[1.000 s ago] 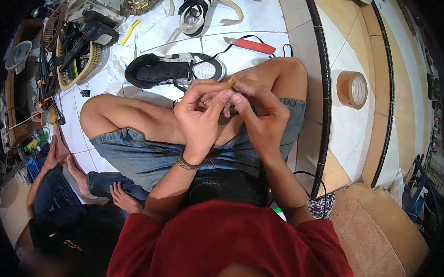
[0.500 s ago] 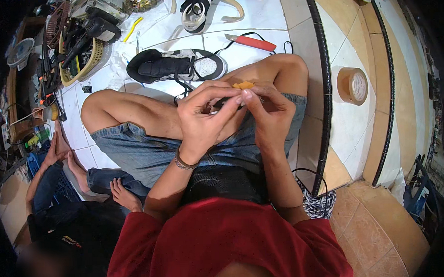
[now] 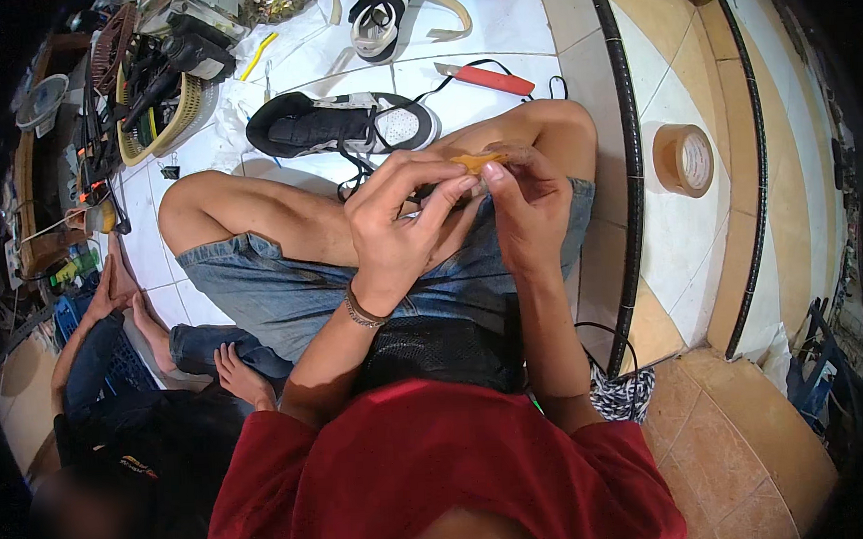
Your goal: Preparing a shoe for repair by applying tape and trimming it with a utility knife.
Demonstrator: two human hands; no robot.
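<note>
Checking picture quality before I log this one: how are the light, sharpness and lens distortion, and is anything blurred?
Head view: light is even and bright, with no harsh glare on the white floor tiles. Left hand, right hand and the small orange piece between them are sharp. The fisheye bends the black strip and darkens the corners. A co-worker at lower left is blurred.

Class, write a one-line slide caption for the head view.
Both hands, left hand and right hand, pinch a small orange piece above a black-and-white sneaker.
</note>
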